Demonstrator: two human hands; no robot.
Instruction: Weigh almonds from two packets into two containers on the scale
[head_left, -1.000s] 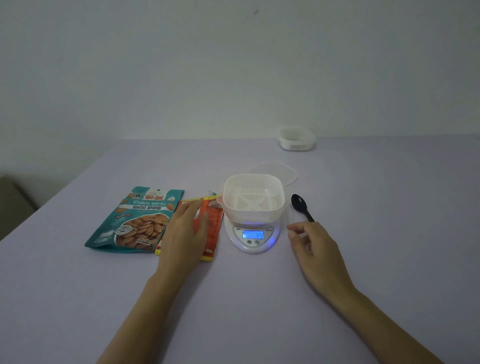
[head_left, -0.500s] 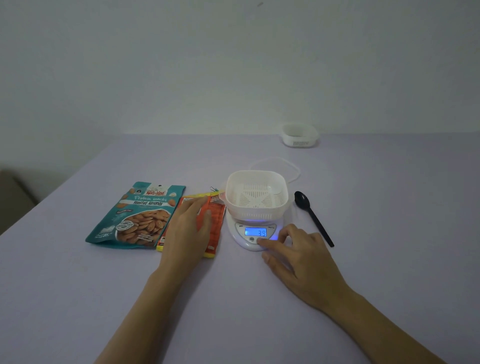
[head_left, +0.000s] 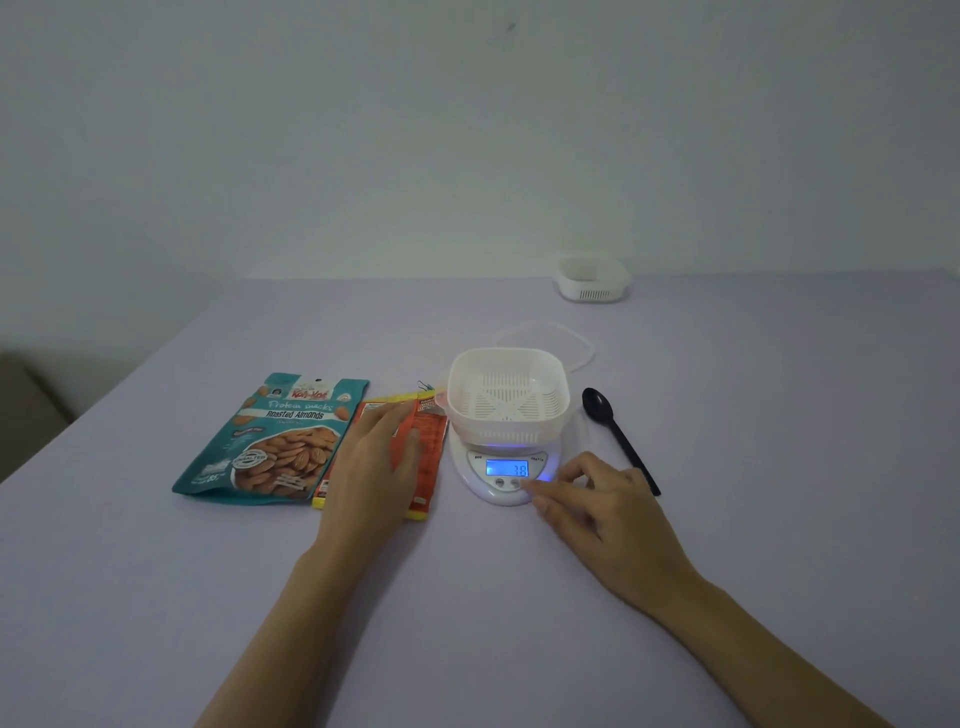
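— Where are the almonds now, and why is nothing poured yet?

— They are in their two packets. The teal packet (head_left: 270, 439) lies flat on the table (head_left: 156, 597), at the far left, closed as far as I can see. The orange packet (head_left: 428, 447) lies just beside it, between the teal one and the scale (head_left: 501, 467). I want the number to be right first. The white container (head_left: 506, 397) sits empty on the scale, and the lit display reads what looks like 38, so I think this is the weight of the container alone.

— So what is your right hand doing?

— My right hand (head_left: 597, 504) is loosely curled and holds nothing. The index fingertip (head_left: 527, 485) is stretched to the small buttons under the display. My judgement is that I am about to zero the scale, so that only almonds will be counted.

— And the left one?

— My left hand (head_left: 371, 467) rests flat and open on the orange packet, fingers spread, without a real grip. It keeps the packet ready to lift, I believe.

— The other things?

— The black spoon (head_left: 618, 439) lies to the right of the scale, close to my right hand, for scooping. The second container (head_left: 592, 278) waits well apart, at the far edge. Something clear, perhaps a lid (head_left: 584, 345), lies behind the scale.
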